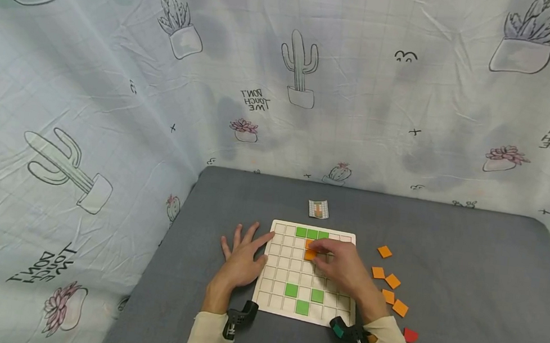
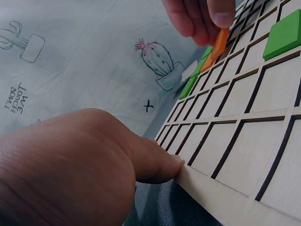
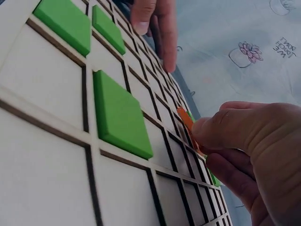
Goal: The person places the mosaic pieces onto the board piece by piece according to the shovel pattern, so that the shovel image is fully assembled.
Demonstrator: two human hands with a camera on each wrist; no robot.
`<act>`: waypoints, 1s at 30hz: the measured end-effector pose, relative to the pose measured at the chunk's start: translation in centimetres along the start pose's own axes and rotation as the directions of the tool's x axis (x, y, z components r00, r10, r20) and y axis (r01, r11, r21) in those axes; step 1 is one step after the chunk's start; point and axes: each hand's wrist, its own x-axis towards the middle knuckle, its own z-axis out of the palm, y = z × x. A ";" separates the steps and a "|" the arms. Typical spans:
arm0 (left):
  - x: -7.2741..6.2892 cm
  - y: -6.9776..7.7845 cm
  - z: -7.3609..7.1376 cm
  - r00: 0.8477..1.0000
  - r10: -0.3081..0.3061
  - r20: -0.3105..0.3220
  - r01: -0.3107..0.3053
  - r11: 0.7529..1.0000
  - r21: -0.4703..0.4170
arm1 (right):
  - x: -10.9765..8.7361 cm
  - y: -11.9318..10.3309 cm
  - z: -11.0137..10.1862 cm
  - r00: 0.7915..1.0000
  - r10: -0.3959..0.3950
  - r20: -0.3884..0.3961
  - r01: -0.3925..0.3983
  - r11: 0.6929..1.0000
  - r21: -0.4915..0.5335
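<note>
A pale wooden grid board (image 1: 273, 274) lies on the grey table. My left hand (image 1: 242, 263) has its fingers spread, with thumb and index fingertip touching the board's left edge; the left wrist view shows the thumb (image 2: 157, 162) against the rim. Over the upper middle cells, my right hand (image 1: 346, 265) pinches an orange square tile (image 1: 310, 255), which looks tilted in the right wrist view (image 3: 187, 123). Just above it, another orange tile (image 1: 308, 244) sits partly behind the fingers. Green tiles (image 1: 312, 234) fill several top-row cells, and three more (image 1: 291, 290) are set in lower cells.
Several loose orange tiles (image 1: 392, 281) lie on the table right of the board. Nearer the right forearm is a red tile (image 1: 410, 335). A small printed card (image 1: 319, 209) lies beyond the board. Patterned cloth (image 1: 365, 91) hangs behind and at left.
</note>
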 end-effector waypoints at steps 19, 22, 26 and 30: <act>0.1 -0.1 0.2 1.000 0.003 -0.004 -0.002 1.000 0.006 | 0.3 -0.6 0.6 1.000 -0.022 -0.007 0.021 0.993 -0.115; 0.2 -0.2 0.2 1.000 0.002 -0.005 -0.002 1.000 0.007 | 0.1 -0.2 0.6 0.999 -0.041 -0.028 0.038 0.994 -0.106; 0.1 -0.1 0.3 1.000 -0.001 0.000 0.001 1.000 0.005 | -0.5 0.0 0.1 0.999 -0.006 -0.033 0.004 0.999 -0.050; 0.1 0.0 0.3 1.000 -0.002 0.001 0.002 1.000 0.008 | -1.4 0.1 -0.9 0.998 0.050 -0.038 -0.050 0.999 0.011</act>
